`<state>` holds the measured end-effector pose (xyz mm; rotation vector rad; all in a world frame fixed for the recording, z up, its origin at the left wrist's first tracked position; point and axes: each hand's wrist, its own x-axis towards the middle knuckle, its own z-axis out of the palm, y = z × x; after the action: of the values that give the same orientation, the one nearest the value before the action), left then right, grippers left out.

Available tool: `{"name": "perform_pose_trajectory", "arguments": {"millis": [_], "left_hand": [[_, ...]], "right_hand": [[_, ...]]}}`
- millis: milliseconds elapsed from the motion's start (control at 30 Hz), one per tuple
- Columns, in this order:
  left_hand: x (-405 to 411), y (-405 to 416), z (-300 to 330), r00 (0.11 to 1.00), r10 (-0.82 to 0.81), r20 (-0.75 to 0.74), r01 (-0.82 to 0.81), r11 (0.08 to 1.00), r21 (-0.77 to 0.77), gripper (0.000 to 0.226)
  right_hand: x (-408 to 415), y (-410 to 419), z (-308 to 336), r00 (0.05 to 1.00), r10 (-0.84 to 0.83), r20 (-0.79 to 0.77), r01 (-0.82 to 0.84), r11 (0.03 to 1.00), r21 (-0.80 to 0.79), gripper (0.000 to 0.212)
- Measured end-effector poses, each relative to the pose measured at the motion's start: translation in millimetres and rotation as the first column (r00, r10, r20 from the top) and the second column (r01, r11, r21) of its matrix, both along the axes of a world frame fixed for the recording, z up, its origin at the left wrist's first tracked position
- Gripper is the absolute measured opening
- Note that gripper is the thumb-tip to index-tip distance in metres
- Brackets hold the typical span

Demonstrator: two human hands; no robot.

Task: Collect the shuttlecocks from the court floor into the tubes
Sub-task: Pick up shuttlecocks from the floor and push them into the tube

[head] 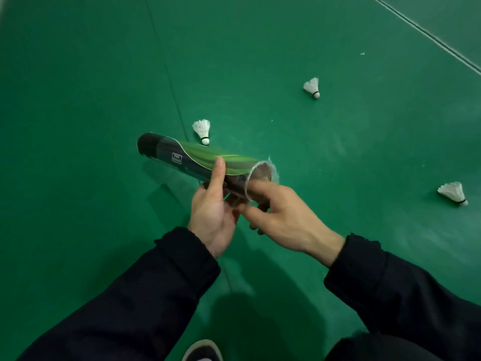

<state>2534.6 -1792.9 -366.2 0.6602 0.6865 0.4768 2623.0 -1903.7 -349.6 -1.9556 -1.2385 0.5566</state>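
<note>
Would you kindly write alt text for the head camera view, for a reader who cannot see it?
A person's left hand holds a green and black tube level over a green court floor, while the right hand is at its open end. Three white shuttlecocks lie on the floor: one behind the tube, one farther right, one at far right.

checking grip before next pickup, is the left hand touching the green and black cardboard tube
Touching. The head view shows the left hand cradling the green and black cardboard tube from below, its thumb pressed flat along the tube's side.

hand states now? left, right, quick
Left hand: holds the tube, thumb on top.
Right hand: fingers at the tube's open end; grip cannot be told.
</note>
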Motion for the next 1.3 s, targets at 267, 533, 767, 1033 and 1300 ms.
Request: {"name": "perform_pose_trajectory", "arguments": {"millis": [267, 533, 767, 1033, 1300], "left_hand": [[-16.5, 26.4, -28.6, 0.997, 0.078, 0.002, -0.078, 0.995, -0.055, 0.064], [-26.5, 39.7, -63.4, 0.978, 0.154, -0.142, -0.167, 0.982, -0.091, 0.065], [-44.6, 81.9, -75.4, 0.886, 0.393, -0.246, -0.409, 0.913, -0.014, 0.102], [-134.0, 180.1, -109.9, 0.687, 0.616, -0.384, -0.652, 0.757, 0.048, 0.054], [-130.7, 180.0, -111.3, 0.672, 0.627, -0.393, -0.605, 0.771, 0.196, 0.026]], "right_hand": [[-8.8, 29.3, -19.5, 0.980, 0.197, 0.037, -0.187, 0.964, -0.191, 0.026], [-11.1, 65.8, -57.0, 0.951, 0.255, -0.174, -0.288, 0.936, -0.203, 0.025], [-3.1, 52.1, -80.9, 0.870, -0.020, -0.493, 0.084, 0.991, 0.108, 0.036], [35.5, 23.6, -97.8, 0.430, -0.116, -0.895, 0.123, 0.990, -0.070, 0.083], [40.1, 13.6, -98.8, 0.328, -0.251, -0.911, -0.158, 0.936, -0.315, 0.096]]}}
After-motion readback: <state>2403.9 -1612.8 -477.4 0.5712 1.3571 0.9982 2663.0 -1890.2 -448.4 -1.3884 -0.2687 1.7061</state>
